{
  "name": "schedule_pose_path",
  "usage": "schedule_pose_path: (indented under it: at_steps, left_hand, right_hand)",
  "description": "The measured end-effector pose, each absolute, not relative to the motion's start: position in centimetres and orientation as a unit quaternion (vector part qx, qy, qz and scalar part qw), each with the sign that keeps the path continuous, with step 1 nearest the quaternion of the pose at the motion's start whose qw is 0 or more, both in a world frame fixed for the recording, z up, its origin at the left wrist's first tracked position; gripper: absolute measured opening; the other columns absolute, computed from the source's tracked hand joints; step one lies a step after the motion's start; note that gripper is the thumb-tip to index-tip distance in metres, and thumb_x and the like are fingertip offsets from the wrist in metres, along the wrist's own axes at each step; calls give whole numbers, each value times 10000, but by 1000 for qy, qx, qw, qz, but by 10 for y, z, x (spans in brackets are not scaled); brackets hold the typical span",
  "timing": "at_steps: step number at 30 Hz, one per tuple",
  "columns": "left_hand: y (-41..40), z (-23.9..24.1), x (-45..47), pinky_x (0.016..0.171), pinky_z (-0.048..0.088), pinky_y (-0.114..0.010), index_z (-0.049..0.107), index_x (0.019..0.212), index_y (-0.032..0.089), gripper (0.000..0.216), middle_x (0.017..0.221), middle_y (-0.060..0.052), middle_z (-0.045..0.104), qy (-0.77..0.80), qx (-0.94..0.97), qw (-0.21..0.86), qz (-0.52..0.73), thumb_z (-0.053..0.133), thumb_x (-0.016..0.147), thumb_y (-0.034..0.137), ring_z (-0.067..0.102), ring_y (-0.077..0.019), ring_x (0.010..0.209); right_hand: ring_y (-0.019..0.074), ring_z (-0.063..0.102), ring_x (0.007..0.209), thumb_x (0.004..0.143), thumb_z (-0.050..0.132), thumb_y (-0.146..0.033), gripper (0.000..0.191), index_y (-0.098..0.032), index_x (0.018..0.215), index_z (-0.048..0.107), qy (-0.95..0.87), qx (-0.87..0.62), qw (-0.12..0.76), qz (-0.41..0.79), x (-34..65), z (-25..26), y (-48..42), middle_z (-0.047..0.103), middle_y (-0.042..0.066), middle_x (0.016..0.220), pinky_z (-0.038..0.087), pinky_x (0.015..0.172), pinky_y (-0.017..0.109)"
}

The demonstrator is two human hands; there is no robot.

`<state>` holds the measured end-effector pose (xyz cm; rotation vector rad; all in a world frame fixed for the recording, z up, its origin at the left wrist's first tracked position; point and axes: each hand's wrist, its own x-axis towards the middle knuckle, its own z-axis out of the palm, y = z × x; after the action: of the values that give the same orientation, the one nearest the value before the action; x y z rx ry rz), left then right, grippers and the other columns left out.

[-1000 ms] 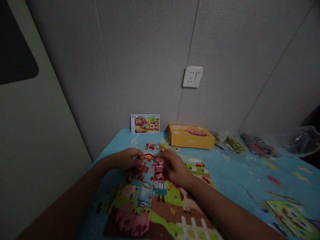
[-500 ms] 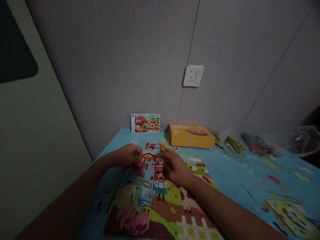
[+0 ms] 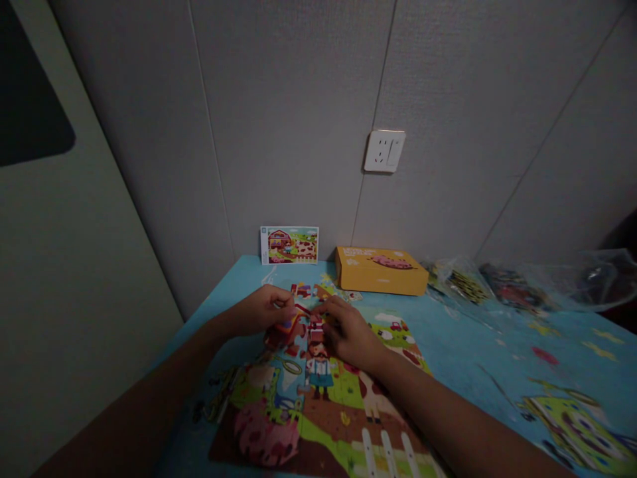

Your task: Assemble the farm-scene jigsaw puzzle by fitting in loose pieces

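Fingers of the left hand [image 3: 261, 310] pinch a flat red-and-orange tabbed jigsaw piece [image 3: 288, 328], mostly below them; those of the right hand [image 3: 351, 337], slightly parted, touch the multicoloured farm-scene jigsaw [image 3: 333, 415].

Dim, flat light from out of view falls across a gray wall [image 3: 298, 133] and blue tabletop [image 3: 462, 365]. The white wall socket [image 3: 385, 151] stands out brightest, a thin shadow along its lower edge. Deep shade swallows the left forearm [image 3: 144, 392]; faint glints mark a clear plastic bag [image 3: 604, 282] at far right, its contents soft. Wide-angle distortion slants the pale panel [image 3: 89, 279] at left.
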<state>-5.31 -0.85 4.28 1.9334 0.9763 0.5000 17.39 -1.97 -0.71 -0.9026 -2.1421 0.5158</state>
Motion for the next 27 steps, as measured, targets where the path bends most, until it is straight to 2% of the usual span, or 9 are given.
schedule_pose_path:
  at_steps: [3, 6, 10, 16, 22, 27]
  left_hand:
    - [-11, 37, -45, 447, 291, -193, 413, 629, 167, 458, 525, 47, 403, 360, 807, 435, 176, 489, 771, 596, 358, -70, 480]
    - [-8, 33, -43, 475, 273, -203, 415, 613, 170, 388, 525, 48, 371, 392, 829, 365, 161, 464, 800, 506, 350, -84, 511]
    - [2, 28, -49, 530, 306, -217, 491, 653, 166, 281, 587, 23, 478, 472, 827, 248, 179, 433, 817, 387, 428, -116, 577]
    - [8, 28, -60, 584, 321, -242, 598, 753, 167, 225, 697, -31, 617, 543, 819, 150, 105, 502, 795, 366, 523, -154, 641]
    - [4, 30, -59, 679, 359, -261, 626, 944, 180, 388, 915, -48, 633, 491, 854, 157, 68, 652, 679, 462, 552, -204, 811]
    - [2, 31, -60, 731, 371, -270, 621, 950, 169, 393, 968, -61, 619, 477, 859, 181, 52, 665, 672, 444, 545, -214, 871]
  right_hand:
    - [195, 551, 954, 711, 487, 35, 386, -174, 1007, 622, -835, -358, 367, 201, 173, -5, -20, 571, 78, 993, 437, 875, 344]
    - [196, 547, 966, 709, 491, 33, 399, -177, 1021, 624, -836, -358, 365, 199, 173, -5, -20, 572, 79, 1006, 435, 880, 343]
    - [198, 547, 958, 685, 485, 44, 424, -182, 1018, 619, -837, -354, 366, 200, 174, -6, -20, 569, 72, 994, 442, 866, 343]
    - [197, 549, 945, 686, 479, 42, 429, -193, 1017, 616, -837, -354, 367, 198, 175, -8, -19, 572, 66, 985, 442, 861, 344]
    - [201, 548, 959, 699, 496, 22, 400, -191, 1015, 617, -838, -358, 363, 194, 174, -6, -20, 570, 68, 992, 435, 880, 354]
    - [198, 547, 943, 714, 496, 11, 370, -181, 1004, 622, -838, -361, 358, 200, 174, -5, -21, 574, 70, 986, 442, 864, 351]
